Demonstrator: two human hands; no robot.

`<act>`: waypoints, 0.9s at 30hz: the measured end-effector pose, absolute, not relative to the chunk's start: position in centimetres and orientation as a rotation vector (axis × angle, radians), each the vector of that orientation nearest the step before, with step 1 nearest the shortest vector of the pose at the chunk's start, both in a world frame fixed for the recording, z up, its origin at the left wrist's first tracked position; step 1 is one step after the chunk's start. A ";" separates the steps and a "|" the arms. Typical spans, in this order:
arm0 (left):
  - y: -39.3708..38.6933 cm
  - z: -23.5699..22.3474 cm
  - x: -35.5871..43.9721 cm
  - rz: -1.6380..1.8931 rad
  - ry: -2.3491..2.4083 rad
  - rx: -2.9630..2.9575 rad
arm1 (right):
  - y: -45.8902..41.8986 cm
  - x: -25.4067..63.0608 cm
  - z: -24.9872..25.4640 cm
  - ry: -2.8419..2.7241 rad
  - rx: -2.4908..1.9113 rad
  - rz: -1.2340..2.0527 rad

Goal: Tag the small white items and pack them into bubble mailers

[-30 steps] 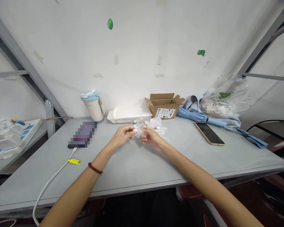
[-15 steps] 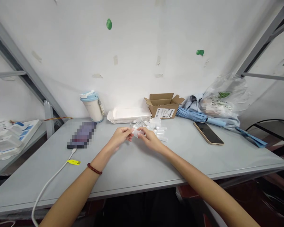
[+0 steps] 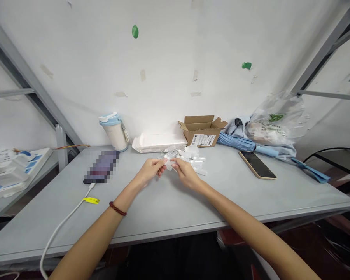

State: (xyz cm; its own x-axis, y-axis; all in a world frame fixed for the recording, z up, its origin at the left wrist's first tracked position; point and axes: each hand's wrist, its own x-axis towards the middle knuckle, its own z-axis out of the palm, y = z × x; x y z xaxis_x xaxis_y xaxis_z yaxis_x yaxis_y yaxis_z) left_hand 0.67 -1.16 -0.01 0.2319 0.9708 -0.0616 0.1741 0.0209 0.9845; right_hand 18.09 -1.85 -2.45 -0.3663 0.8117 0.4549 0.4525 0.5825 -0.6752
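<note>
My left hand (image 3: 150, 170) and my right hand (image 3: 184, 172) meet above the middle of the grey table (image 3: 163, 202). Both pinch one small clear plastic piece (image 3: 169, 165) between their fingertips. Just behind the hands lies a heap of several small clear plastic pieces (image 3: 191, 157). A dark red bead bracelet (image 3: 117, 209) sits on my left wrist.
A dark phone (image 3: 100, 167) with a white cable (image 3: 61, 225) lies at the left, a second phone (image 3: 257, 164) at the right. Along the wall stand a mug with a blue lid (image 3: 114, 131), white trays (image 3: 159, 141), an open cardboard box (image 3: 202, 130), a blue umbrella (image 3: 259, 147) and a plastic bag (image 3: 275, 118).
My hands have drawn closer together, the right one sliding left, and both fingertips now close on the small clear piece.
</note>
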 end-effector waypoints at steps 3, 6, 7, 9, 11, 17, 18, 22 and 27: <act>-1.3 0.4 0.6 0.945 1.141 1.537 | -1.7 18.1 -2.4 -1.897 -1.004 0.760; -1.5 0.8 0.5 0.980 1.116 1.696 | -1.3 18.1 -2.5 -1.769 -0.989 0.948; -1.5 0.8 0.5 0.992 1.109 1.734 | -1.2 18.1 -2.5 -1.732 -0.987 1.004; -1.6 0.7 0.5 1.032 1.095 1.773 | -1.1 18.2 -2.4 -1.667 -0.981 1.111; -1.5 0.5 0.6 1.075 1.076 1.767 | -1.1 18.2 -2.2 -1.611 -0.964 1.215; -1.5 0.2 0.9 1.114 1.064 1.669 | -1.3 18.1 -1.8 -1.525 -0.911 1.341; -1.5 0.3 1.0 1.103 1.060 1.650 | -1.3 18.1 -1.8 -1.517 -0.908 1.341; -1.5 0.7 1.2 1.050 1.067 1.621 | -1.4 17.9 -1.9 -1.536 -0.890 1.294; -1.4 0.6 1.1 0.951 1.148 1.526 | -1.7 17.9 -1.8 -1.640 -0.924 1.122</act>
State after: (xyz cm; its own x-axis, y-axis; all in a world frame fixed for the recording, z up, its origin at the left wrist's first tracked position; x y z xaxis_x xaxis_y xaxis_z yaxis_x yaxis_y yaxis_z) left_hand 1.14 -1.44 0.63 0.2514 0.9673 0.0342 0.2129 -0.0897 0.9729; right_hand 17.86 -1.65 -1.85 -0.3005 0.9155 0.2675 0.0829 0.3045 -0.9489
